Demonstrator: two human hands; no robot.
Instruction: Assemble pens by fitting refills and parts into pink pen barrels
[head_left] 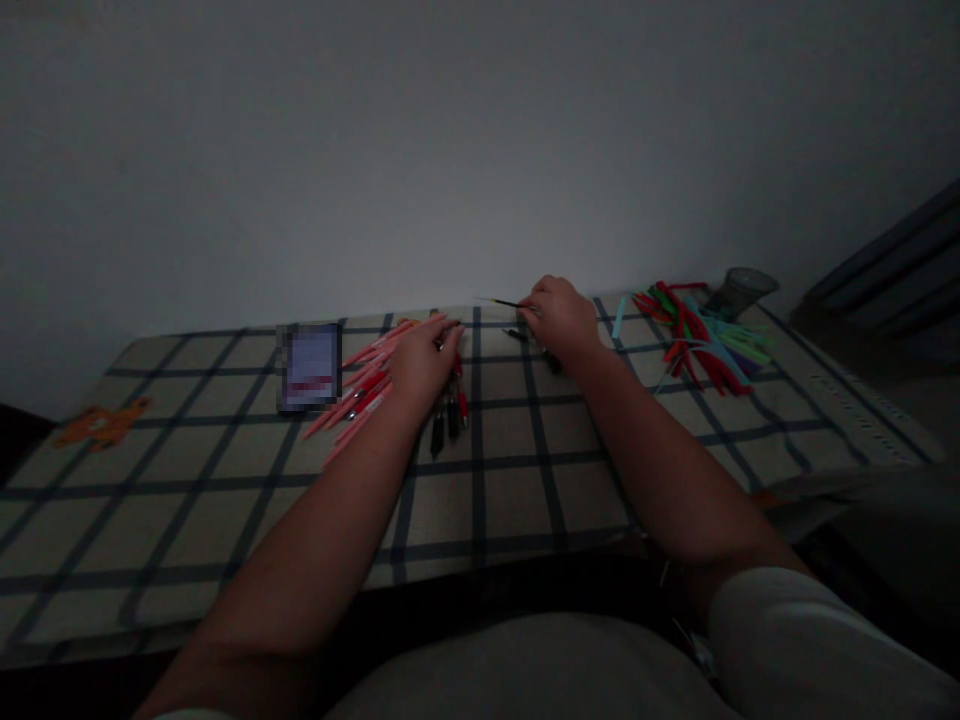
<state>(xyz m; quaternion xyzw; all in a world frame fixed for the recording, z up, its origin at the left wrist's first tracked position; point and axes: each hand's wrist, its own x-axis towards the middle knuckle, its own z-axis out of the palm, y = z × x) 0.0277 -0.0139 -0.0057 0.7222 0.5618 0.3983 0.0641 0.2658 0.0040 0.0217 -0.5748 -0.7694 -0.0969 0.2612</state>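
My left hand (425, 360) is over the right side of a pile of pink pencils (337, 412), its fingers closed round something dark that I cannot make out. Black pens (452, 412) and a red pen (462, 398) lie just below its fingers. Farther right, my right hand (553, 312) pinches a thin dark stick with a pale tip, like a pen refill (504, 302), pointing left above the cloth. A short black piece (515, 335) lies under that hand, and another dark item is partly hidden beneath its wrist.
A checked cloth (510, 480) covers the table against the wall. A blurred tablet-like object (310, 367) lies left of the pencils. On the right are red, green and blue strips (701, 345) beside a dark, see-through cup (742, 290). An orange bear figure (101, 424) is far left.
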